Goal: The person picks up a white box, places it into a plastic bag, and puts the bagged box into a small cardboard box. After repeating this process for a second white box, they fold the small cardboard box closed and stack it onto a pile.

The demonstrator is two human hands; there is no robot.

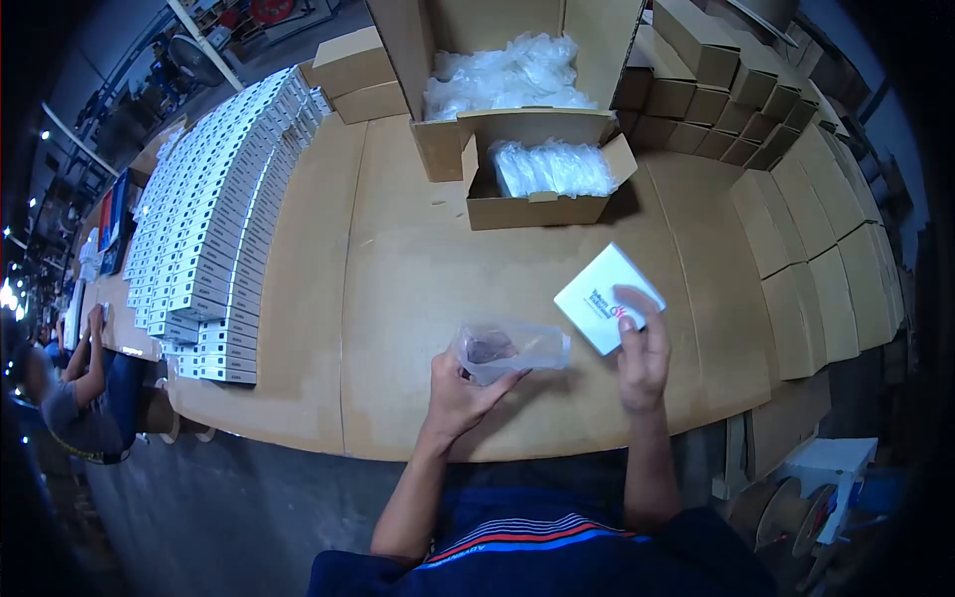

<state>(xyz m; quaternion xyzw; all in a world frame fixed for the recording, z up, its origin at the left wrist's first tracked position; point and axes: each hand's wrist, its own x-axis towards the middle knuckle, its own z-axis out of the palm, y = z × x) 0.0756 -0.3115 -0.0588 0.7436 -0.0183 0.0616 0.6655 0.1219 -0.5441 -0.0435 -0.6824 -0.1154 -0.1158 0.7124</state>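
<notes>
Presently, left hand (456, 396) pinches a limp clear plastic bag (515, 348) while right hand (643, 360) holds a white square box (603, 295) by one corner only, so it may slip.

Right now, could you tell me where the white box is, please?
In the head view, right of centre: the white box is in the right hand, beside the plastic bag.

Both bare forearms reach forward, elbows bent and apart. The left hand (460, 393) shows its back, thumb raised, fingers curled rightward in a pinching grip. The right hand (642, 358) points upward, long fingers together, pressed in a grip.
</notes>
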